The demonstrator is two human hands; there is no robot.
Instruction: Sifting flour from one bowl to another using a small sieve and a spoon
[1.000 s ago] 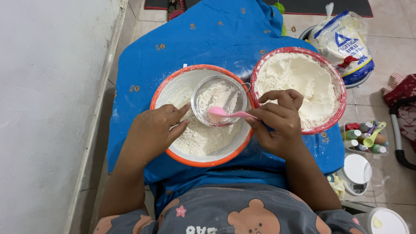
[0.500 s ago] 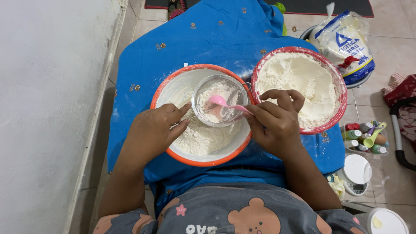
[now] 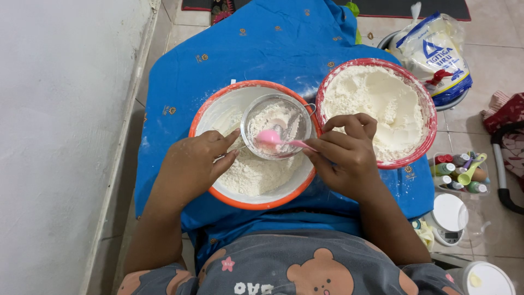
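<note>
The right hand (image 3: 349, 155) pinches the handle of a pink spoon (image 3: 271, 137), fingers closed on it, its bowl pressed into the flour inside a small metal sieve (image 3: 277, 125). To the other side, the left hand (image 3: 194, 164) is closed on the sieve's handle, holding it over the orange-rimmed bowl (image 3: 218, 194) of sifted flour. Beyond the right hand sits a red-rimmed bowl (image 3: 428, 134) of flour. A hard stir could tip the sieve and spill flour onto the blue cloth (image 3: 262, 49).
</note>
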